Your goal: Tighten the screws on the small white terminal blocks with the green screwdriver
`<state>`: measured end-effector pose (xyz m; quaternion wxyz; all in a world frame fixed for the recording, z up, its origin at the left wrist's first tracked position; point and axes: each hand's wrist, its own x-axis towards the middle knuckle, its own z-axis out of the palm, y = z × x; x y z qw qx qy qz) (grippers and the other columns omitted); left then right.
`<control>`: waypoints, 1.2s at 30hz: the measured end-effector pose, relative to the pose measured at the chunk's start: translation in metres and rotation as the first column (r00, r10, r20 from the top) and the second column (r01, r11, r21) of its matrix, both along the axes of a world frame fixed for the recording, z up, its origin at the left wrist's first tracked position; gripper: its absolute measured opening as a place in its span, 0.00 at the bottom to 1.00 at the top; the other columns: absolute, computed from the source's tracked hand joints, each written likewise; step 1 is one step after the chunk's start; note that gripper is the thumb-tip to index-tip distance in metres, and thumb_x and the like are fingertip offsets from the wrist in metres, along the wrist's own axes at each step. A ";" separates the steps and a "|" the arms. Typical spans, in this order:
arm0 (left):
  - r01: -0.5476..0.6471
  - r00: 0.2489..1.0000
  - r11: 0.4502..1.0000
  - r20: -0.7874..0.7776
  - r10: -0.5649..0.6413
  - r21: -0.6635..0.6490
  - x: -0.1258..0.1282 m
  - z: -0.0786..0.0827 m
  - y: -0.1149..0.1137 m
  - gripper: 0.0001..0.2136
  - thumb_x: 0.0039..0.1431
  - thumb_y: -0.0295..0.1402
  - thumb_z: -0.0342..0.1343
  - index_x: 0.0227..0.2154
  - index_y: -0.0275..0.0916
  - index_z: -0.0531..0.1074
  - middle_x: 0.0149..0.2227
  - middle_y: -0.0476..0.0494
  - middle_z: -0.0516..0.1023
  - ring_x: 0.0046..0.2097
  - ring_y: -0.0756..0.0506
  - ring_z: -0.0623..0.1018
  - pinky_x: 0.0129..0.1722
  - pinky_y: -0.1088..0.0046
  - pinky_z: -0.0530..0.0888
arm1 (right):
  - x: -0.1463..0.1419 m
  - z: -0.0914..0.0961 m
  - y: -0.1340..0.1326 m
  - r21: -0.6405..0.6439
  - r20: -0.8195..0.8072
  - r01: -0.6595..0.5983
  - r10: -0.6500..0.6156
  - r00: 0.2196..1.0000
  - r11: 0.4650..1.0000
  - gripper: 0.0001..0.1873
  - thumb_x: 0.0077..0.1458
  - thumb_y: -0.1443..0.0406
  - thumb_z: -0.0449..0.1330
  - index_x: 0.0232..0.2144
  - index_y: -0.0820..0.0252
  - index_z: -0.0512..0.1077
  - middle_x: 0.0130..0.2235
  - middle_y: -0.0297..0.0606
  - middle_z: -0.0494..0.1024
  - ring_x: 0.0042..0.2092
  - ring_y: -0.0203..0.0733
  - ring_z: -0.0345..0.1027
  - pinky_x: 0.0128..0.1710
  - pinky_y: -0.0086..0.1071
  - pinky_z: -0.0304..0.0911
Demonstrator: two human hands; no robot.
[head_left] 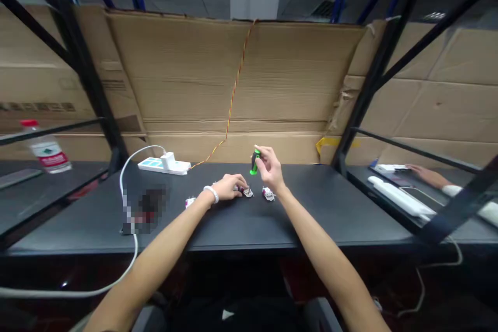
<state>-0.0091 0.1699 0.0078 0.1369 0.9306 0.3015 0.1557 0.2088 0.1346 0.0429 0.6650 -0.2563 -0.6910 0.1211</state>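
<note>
A green-and-black tool (254,161) is grasped between the thumb and fingers of the right hand (271,168), its handle tilted slightly and raised above the bench (319,218). A small white-and-purple part (248,193) is located on the bench under the fingertips of the left hand (229,188); whether it is pinched or only pressed down cannot be told, as its far side is covered by the fingers. The tool's lower end is seen near this part; contact between them cannot be confirmed.

A second small part (268,194) is noted just beyond the left fingertips, below the right hand, and a third (190,202) is partly hidden by the left forearm.

The following risks are judged present. Should the part be only lightly steadied, it could be skidded across the smooth bench by sideways force from the tool. Should the tip be slipped, the nearby left fingers could be struck. The second part could be knocked aside by a low sweep of the right hand. The white cable (136,246), draped over the bench's front edge near the left forearm, could be snagged, whereby the power strip (181,167) could be dragged.
</note>
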 end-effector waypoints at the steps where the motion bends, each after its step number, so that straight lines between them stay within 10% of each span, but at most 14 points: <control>1: -0.003 1.000 1.000 0.003 0.003 -0.004 0.000 0.000 0.000 0.14 0.56 0.27 0.69 0.46 0.43 0.85 0.54 0.42 0.82 0.55 0.39 0.81 0.64 0.63 0.72 | 0.000 0.001 -0.002 0.001 0.015 -0.017 0.017 1.000 1.000 0.22 0.68 0.53 0.60 0.60 0.50 0.76 0.53 0.44 0.75 0.46 0.44 0.78 0.48 0.40 0.78; 12: 0.060 0.998 0.996 0.018 -0.059 -0.067 0.006 0.001 0.000 0.13 0.56 0.29 0.71 0.45 0.45 0.86 0.56 0.42 0.85 0.60 0.39 0.82 0.70 0.58 0.68 | -0.001 0.006 -0.009 0.044 0.033 0.097 -0.099 0.995 0.994 0.20 0.61 0.57 0.68 0.55 0.49 0.79 0.46 0.41 0.73 0.44 0.46 0.72 0.47 0.42 0.75; 20: 0.050 0.998 0.996 0.033 -0.047 -0.078 0.007 -0.001 0.002 0.11 0.55 0.30 0.72 0.41 0.46 0.86 0.52 0.44 0.86 0.60 0.41 0.82 0.76 0.55 0.55 | 0.001 0.008 -0.010 -0.014 0.074 -0.030 0.031 0.997 0.999 0.21 0.70 0.53 0.55 0.60 0.51 0.74 0.49 0.43 0.76 0.42 0.44 0.77 0.44 0.41 0.79; 30: 0.051 0.996 0.995 0.075 -0.044 -0.089 0.007 -0.004 0.006 0.05 0.60 0.29 0.67 0.37 0.44 0.87 0.49 0.46 0.88 0.55 0.42 0.85 0.73 0.64 0.64 | 0.002 0.006 -0.010 -0.019 0.023 0.073 -0.073 0.997 0.997 0.22 0.58 0.54 0.71 0.53 0.50 0.78 0.49 0.42 0.74 0.48 0.47 0.73 0.45 0.39 0.76; 36: 0.050 0.994 0.993 0.098 -0.040 -0.103 0.007 -0.007 0.011 0.06 0.60 0.26 0.67 0.37 0.44 0.87 0.46 0.45 0.88 0.54 0.42 0.86 0.73 0.61 0.65 | -0.001 0.008 -0.004 -0.076 0.033 -0.053 0.056 0.998 0.996 0.24 0.68 0.53 0.59 0.62 0.50 0.72 0.52 0.44 0.79 0.45 0.44 0.78 0.46 0.40 0.78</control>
